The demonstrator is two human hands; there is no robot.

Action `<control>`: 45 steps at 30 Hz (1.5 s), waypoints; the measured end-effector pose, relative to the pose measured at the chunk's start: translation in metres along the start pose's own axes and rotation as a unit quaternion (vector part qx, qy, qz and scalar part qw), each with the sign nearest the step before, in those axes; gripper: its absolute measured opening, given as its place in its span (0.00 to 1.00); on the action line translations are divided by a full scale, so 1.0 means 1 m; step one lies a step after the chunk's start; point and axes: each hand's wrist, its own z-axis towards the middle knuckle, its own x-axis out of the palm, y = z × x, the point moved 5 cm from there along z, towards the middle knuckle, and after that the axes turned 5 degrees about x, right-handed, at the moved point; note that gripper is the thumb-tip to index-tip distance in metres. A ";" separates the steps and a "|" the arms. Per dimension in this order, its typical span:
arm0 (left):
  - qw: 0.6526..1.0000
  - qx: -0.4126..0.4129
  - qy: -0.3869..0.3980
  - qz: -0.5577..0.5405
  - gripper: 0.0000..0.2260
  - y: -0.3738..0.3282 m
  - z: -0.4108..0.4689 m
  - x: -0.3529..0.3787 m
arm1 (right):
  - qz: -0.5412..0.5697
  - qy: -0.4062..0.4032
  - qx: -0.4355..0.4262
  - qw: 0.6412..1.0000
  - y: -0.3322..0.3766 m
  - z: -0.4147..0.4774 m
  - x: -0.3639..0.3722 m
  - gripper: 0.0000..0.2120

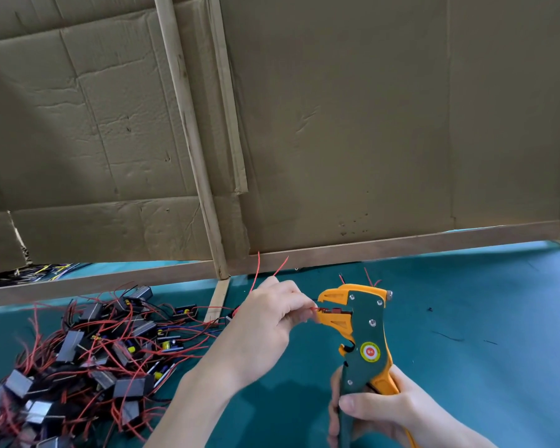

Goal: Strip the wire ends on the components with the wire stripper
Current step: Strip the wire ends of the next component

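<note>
The left hand [269,321] pinched a red wire [311,309] with its end in the mouth of the wire stripper [366,334], whose handles the right hand [379,412] held in a closed grip. Left on the tabletop [482,318], a pile of components [94,350] likely awaited stripping.

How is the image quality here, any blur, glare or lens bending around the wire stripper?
Head view: wire stripper and the red wire at its mouth are sharp; light is soft, no glare; faint diagonal shadows cross the cardboard; the wooden batten bows slightly, wide-angle distortion.
</note>
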 end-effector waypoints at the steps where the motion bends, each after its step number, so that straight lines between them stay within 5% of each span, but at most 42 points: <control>1: 1.000 0.000 0.004 0.002 0.09 0.000 0.000 0.000 | 0.002 0.000 0.001 1.000 0.000 0.000 0.000 0.11; 12: 0.999 -0.024 0.019 -0.013 0.10 0.003 -0.002 -0.001 | 0.031 -0.079 0.005 0.996 -0.007 -0.001 -0.004 0.15; 37: 0.999 -0.020 0.022 -0.014 0.10 0.004 -0.003 0.001 | -0.010 -0.073 0.024 0.997 -0.003 -0.004 0.001 0.11; 45: 0.999 -0.024 0.021 -0.038 0.10 0.006 -0.001 0.002 | -0.033 -0.196 0.010 0.980 -0.008 -0.002 -0.001 0.13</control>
